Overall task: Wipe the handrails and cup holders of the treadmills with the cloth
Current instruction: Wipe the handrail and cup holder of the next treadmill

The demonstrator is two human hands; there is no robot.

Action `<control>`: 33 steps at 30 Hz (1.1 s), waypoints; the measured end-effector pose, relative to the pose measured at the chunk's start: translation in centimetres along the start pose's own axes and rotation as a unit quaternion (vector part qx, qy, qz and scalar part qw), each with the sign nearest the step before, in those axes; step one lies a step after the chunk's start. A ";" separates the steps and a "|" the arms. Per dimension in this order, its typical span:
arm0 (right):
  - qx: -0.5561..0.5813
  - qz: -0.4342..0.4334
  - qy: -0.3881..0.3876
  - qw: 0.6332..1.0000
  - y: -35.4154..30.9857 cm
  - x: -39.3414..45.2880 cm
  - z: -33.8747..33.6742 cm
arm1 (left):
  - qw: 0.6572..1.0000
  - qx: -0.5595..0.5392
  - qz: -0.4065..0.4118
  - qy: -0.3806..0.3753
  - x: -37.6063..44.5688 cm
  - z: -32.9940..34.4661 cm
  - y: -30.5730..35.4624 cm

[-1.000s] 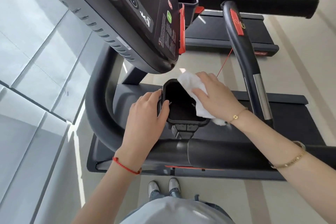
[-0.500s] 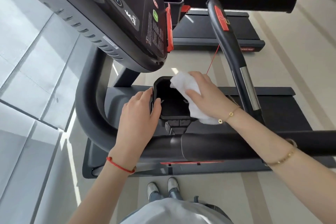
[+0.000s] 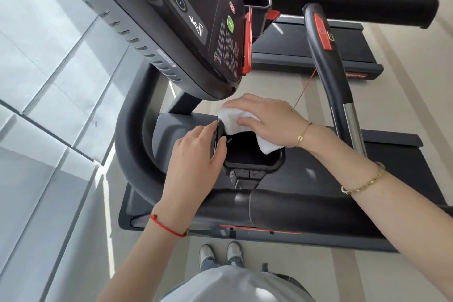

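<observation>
Two hands are working at one black cup holder (image 3: 255,163), and we are looking straight down on them. Our left hand (image 3: 196,154) is clamping the holder's left wall, thumb hooked over the rim on the inside and the other fingers curled against the outside. Our right hand (image 3: 264,117) is lying flat, fingers nearly straight, pressing a white cloth (image 3: 235,122) down over the far rim; nothing is being pinched, the cloth is simply being pinned under the palm and fingers. From under that palm the cloth is draping down the holder's right inside wall, and its left corner is touching the fingertips of our left hand. Just above the pressing hand the underside of the console (image 3: 186,39) is hanging over us. To the right of that hand a curved handrail (image 3: 328,68) with a red patch is rising away, well apart from the cloth. Below both wrists the thick padded bar (image 3: 294,206) is running across, beneath our forearms. A red string (image 3: 169,225) is circling our left wrist, and thin gold chains (image 3: 362,185) are circling our right wrist and forearm.
</observation>
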State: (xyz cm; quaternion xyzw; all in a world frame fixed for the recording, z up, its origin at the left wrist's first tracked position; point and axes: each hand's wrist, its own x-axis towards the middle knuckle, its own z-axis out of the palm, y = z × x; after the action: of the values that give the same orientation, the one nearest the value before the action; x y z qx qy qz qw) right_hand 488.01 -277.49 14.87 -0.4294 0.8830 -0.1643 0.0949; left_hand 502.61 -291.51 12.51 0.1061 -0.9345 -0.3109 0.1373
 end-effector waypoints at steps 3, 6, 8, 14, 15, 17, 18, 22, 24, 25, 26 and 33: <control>0.020 0.031 0.022 0.999 1.6 -2.4 -0.3 | 1.000 0.000 -0.002 -0.005 0.0 -0.1 0.0; 0.009 0.036 0.020 0.999 2.0 -3.1 -0.6 | 1.000 0.005 -0.001 -0.002 0.1 -0.1 0.1; -0.005 0.030 -0.002 1.000 1.1 -1.5 -0.7 | 1.000 0.008 0.002 0.000 0.1 -0.1 0.2; -0.001 0.025 0.008 1.000 0.0 0.0 0.1 | 1.000 -0.002 0.008 0.006 0.0 -0.1 0.0; 0.024 0.055 0.031 0.998 0.2 -1.0 0.2 | 1.000 -0.003 0.009 0.005 0.0 0.0 -0.1; 0.064 0.121 0.069 0.988 0.3 -3.1 0.5 | 1.000 -0.004 0.009 0.003 0.0 0.0 -0.2; 0.077 0.150 0.078 0.983 0.1 -4.2 0.9 | 1.000 -0.005 0.009 0.004 -0.1 0.1 -0.2; 0.130 0.213 0.093 0.964 -1.3 -6.5 2.2 | 1.000 -0.002 0.015 0.005 0.0 0.2 -0.2; 0.132 0.211 0.077 0.965 -0.8 -5.3 1.4 | 1.000 -0.002 0.017 0.002 0.0 0.2 -0.2; 0.131 0.202 0.061 0.969 -0.2 -4.3 0.9 | 1.000 -0.002 0.017 0.000 0.0 0.2 -0.3; 0.133 0.187 0.041 0.972 0.3 -3.4 0.3 | 1.000 -0.002 0.019 -0.001 -0.1 0.1 -0.3; 0.227 0.239 0.084 0.940 -1.4 -7.2 2.9 | 1.000 0.000 0.019 0.005 0.0 0.1 -0.1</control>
State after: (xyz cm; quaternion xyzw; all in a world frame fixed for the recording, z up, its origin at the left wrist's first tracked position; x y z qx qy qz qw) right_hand 494.32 -273.21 12.89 -0.1571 0.9038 -0.3680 0.1518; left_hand 502.55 -291.54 12.34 0.0901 -0.9358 -0.3074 0.1473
